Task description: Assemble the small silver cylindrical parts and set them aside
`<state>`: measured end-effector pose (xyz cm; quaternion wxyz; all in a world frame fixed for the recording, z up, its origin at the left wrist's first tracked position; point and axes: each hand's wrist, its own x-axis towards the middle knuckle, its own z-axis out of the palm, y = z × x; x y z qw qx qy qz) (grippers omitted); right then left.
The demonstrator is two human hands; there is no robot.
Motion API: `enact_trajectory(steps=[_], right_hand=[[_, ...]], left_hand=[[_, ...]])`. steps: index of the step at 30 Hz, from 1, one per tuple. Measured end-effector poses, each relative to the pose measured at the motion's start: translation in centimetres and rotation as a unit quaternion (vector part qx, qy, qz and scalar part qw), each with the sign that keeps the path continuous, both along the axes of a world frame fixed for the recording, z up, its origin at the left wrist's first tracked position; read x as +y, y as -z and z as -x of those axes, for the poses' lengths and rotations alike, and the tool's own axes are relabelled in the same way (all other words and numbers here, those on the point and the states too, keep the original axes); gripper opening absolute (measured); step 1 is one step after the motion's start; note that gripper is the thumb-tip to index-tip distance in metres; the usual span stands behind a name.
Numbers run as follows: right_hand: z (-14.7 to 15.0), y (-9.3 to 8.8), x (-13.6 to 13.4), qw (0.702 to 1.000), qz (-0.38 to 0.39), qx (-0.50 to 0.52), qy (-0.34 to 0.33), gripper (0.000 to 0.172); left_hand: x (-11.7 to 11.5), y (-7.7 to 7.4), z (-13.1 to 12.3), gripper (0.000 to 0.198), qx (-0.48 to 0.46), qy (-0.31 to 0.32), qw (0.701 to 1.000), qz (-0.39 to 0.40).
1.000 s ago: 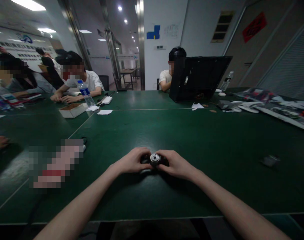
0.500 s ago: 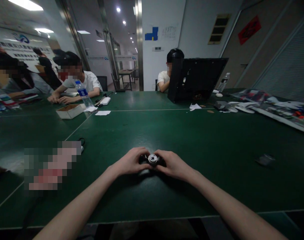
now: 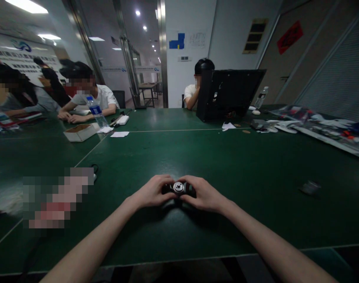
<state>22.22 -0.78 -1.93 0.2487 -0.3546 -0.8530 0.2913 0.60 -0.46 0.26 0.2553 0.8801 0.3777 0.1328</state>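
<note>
Between my two hands, close to the middle of the green table [image 3: 179, 153], is a small dark part with a silver round hub [image 3: 178, 187]. The hub faces up and has a small pin or hole pattern at its centre. From the left, my left hand [image 3: 155, 190] curls its thumb and fingers around the dark side of the part. My right hand [image 3: 201, 192] grips the opposite side the same way. Fingers cover most of the dark body, so its exact kind is hidden. Whether it touches the tabletop I cannot tell.
A crumpled clear wrapper [image 3: 311, 188] lies to the right. Farther back stand a white open box [image 3: 80, 133], a water bottle [image 3: 96, 112] and a large black casing [image 3: 232, 94]. Clutter on a board [image 3: 335, 133] fills the far right. Other people sit across the table.
The camera view has turned slightly, shifting the scene a little left. Both hands keep their hold, and the part is tilted a little differently. The person behind the casing has an arm raised higher.
</note>
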Motion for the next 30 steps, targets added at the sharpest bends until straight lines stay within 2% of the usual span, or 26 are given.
enact_trajectory(steps=[5,10,16,19,23,27,30], right_hand=[[0.1,0.4,0.2,1.0,-0.007,0.009,0.008,0.035],[0.3,0.7,0.3,0.999,0.017,0.003,0.033,0.03],[0.7,1.1,0.1,0.999,0.022,0.03,0.028,0.04],[0.8,1.0,0.2,0.998,0.03,0.056,0.031,0.031],[0.9,1.3,0.6,0.985,0.12,0.117,0.05,0.029],[1.2,2.1,1.0,0.942,0.263,0.199,0.057,0.043],[1.3,2.1,1.0,0.918,0.315,0.236,0.052,0.048]], left_hand=[[-0.2,-0.3,0.0,0.021,-0.001,0.001,1.0,0.014],[-0.2,-0.2,0.0,0.028,-0.006,-0.017,0.999,0.041],[0.1,0.5,0.1,0.022,-0.018,-0.013,0.999,0.028],[0.1,0.7,0.1,0.022,-0.039,-0.02,0.997,0.057],[0.1,0.4,0.1,0.024,-0.088,-0.031,0.989,0.114],[0.1,0.2,-0.1,0.024,-0.13,-0.014,0.979,0.153],[0.3,0.3,-0.1,0.027,-0.128,-0.013,0.98,0.15]])
